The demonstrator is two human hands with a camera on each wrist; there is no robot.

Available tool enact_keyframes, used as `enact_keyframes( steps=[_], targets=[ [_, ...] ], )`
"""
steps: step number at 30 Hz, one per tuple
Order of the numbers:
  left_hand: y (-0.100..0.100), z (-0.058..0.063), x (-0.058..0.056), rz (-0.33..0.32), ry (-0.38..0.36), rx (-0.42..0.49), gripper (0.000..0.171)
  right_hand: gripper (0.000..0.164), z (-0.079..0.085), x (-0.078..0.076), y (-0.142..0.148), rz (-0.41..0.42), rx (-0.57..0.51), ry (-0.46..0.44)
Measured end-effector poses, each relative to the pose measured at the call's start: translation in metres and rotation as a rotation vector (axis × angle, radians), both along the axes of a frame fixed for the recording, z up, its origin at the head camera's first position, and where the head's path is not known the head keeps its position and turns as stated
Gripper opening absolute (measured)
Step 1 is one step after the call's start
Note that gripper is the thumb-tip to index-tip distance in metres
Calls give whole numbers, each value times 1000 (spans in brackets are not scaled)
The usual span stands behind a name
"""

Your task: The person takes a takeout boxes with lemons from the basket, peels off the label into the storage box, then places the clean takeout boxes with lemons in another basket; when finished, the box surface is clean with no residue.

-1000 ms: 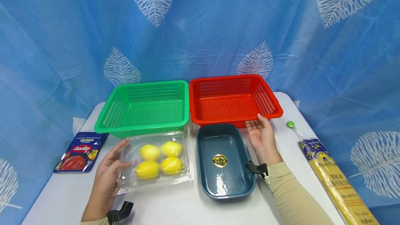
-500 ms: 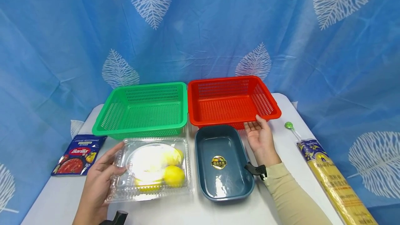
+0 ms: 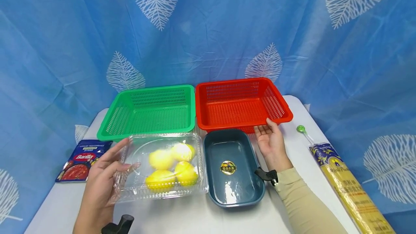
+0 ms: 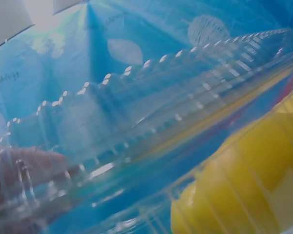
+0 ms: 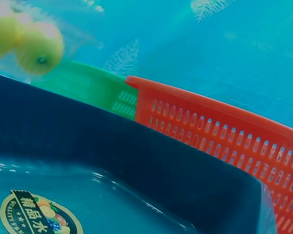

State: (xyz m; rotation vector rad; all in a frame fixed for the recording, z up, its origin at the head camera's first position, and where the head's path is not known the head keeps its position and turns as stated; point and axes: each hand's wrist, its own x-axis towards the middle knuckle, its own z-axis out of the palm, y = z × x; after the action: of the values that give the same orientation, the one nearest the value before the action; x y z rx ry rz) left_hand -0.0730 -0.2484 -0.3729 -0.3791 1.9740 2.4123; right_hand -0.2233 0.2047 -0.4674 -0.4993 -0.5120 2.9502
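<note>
In the head view my left hand [image 3: 102, 176] grips the left end of a clear plastic clamshell box [image 3: 138, 181], thumb over the near part and fingers along the side. Several yellow lemons [image 3: 186, 173] lie inside, toward its right half. The box is raised over the table, its right edge overlapping a dark blue tray [image 3: 232, 190]. The left wrist view shows the ridged box wall [image 4: 112, 105] close up, with a lemon [image 4: 244, 180] behind the plastic. My right hand [image 3: 271, 143] is palm up, its relaxed fingertips at the front rim of the red basket [image 3: 240, 124].
A green basket [image 3: 146, 134] stands behind the box, beside the red one. At left lies a Barilla pouch [image 3: 82, 160]. A green lollipop [image 3: 301, 129] and a long yellow pasta packet [image 3: 349, 187] lie along the right side. A blue leaf-print curtain [image 3: 208, 28] surrounds the table.
The clamshell in my left hand has tilted and shifted slightly right and up since half a second ago; bright glare on its lid has gone. My right hand stays in place.
</note>
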Motion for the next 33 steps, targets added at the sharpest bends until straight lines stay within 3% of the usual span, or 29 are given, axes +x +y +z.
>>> enact_keyframes(
  steps=[3, 9, 17, 23, 29, 33],
  targets=[
    [6, 6, -6, -8, 28, 12, 66, 59, 1, 0, -1, -1, -7, -10],
    [13, 23, -21, -38, 154, 25, 63, 55, 0, 0, 0, -5, -20, -18],
    [24, 42, -39, -55, 220, 55, 60, 53, 1, 1, 0, -3, 4, -12],
    [40, 42, -59, -21, 281, 82, 60, 57, 1, 1, 1, 5, 13, 0],
    [52, 38, -75, 28, 305, 65, 58, 50, 1, 0, 2, 11, -1, -18],
    [57, 36, -86, 28, 307, 53, 59, 51, 0, 0, 2, 17, 6, -14]
  ],
)
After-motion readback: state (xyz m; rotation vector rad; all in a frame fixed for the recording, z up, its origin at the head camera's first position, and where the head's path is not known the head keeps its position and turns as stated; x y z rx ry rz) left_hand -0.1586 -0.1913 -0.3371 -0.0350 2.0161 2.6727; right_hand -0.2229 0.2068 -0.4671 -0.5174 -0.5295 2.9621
